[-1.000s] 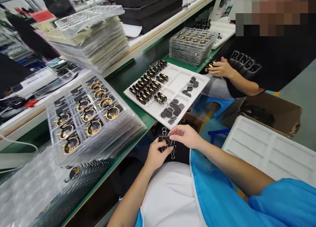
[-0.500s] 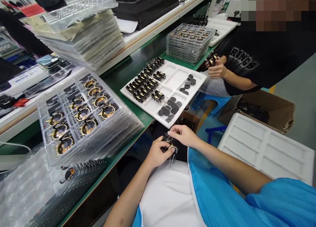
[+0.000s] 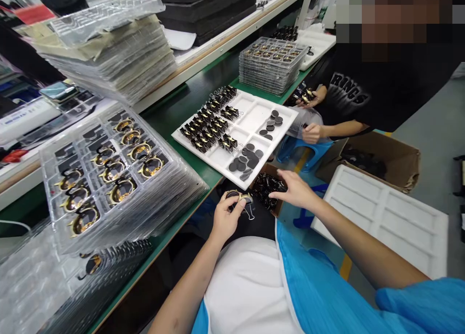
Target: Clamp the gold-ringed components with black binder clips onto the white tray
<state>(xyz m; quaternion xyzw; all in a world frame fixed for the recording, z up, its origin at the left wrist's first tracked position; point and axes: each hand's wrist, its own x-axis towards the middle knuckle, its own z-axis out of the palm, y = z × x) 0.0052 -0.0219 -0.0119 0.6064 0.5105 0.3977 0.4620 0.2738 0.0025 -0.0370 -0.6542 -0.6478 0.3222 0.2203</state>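
Note:
My left hand pinches a gold-rimmed round part above my lap, and a binder clip hangs from its right side. To the right, my right hand has its fingers spread and holds nothing. It is beside a cardboard box of black binder clips. Beyond my hands lies a white compartment tray with rows of clipped parts at its left and loose black discs at its near right.
On the left, a clear tray stack holds gold-rimmed parts. Another clear stack stands farther back. At right, a person in black handles clipped parts near a blue stool. An upturned white tray lies lower right.
My right hand has let go of the clip area and moved right with its fingers opening. My left hand still holds the part. The other person's hands have moved apart.

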